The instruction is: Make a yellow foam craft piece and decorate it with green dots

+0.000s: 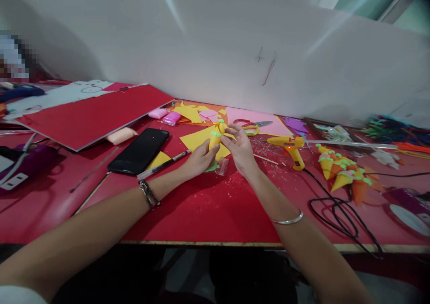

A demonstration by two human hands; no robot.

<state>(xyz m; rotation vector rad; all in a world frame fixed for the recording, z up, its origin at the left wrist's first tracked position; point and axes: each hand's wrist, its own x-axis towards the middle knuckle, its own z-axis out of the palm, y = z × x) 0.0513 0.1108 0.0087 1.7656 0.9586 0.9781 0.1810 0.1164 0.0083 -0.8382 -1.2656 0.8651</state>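
My left hand (pixel 201 157) is closed around the lower part of a small yellow paper cone (pixel 216 139). Light green bits ring the cone, and another green bit sits at its top. From the other side, my right hand (pixel 241 148) has its fingers bent against the cone's upper part, thumb towards it. Beneath the hands lie a yellow paper sheet (pixel 195 138) and a small clear packet (pixel 221 167). A yellow hot glue gun (pixel 291 150) with a lit orange light rests to the right of my right hand.
Finished-looking yellow and orange cones (pixel 344 172) are clustered at the right, near the black cable (pixel 331 205). At left are a black phone (pixel 139 149), a pen (pixel 164 164) and a red board (pixel 97 111). Scissors (pixel 258 125) lie behind my hands, before a white wall (pixel 201 49).
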